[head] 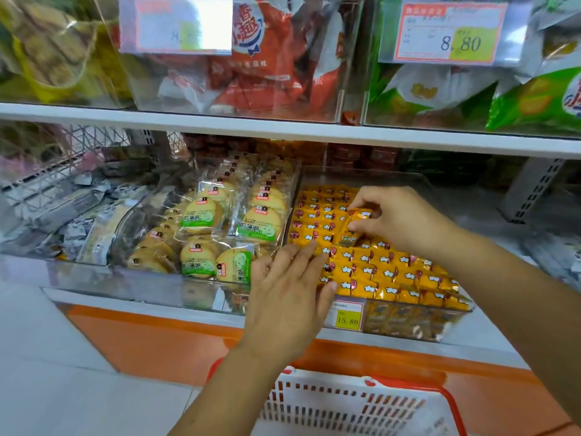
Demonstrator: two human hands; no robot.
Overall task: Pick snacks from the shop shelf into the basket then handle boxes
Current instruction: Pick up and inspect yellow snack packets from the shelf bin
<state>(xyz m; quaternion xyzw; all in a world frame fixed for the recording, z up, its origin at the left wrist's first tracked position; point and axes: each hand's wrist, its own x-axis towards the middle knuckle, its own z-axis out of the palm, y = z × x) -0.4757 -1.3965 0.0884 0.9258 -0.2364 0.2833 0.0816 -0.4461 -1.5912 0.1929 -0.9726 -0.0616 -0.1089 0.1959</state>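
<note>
Yellow packets [393, 272] fill a clear bin [408, 325] on the shelf in tight rows. The right hand [399, 218] pinches a single packet [352, 229] raised above the rows. The left hand [289, 297] lies with straight fingers on the front rows (just beside a price tag [345, 314]). A neighbouring bin [151, 278] holds round biscuits [201, 215]. Below sits a white basket [330, 401], red-rimmed.

Premises: a retail shop, snack aisle. Tiered white shelf [283, 127] carries clear bins of wrapped snacks, each fronted by a price tag [446, 33]. A shopping basket [345, 401] sits below.
</note>
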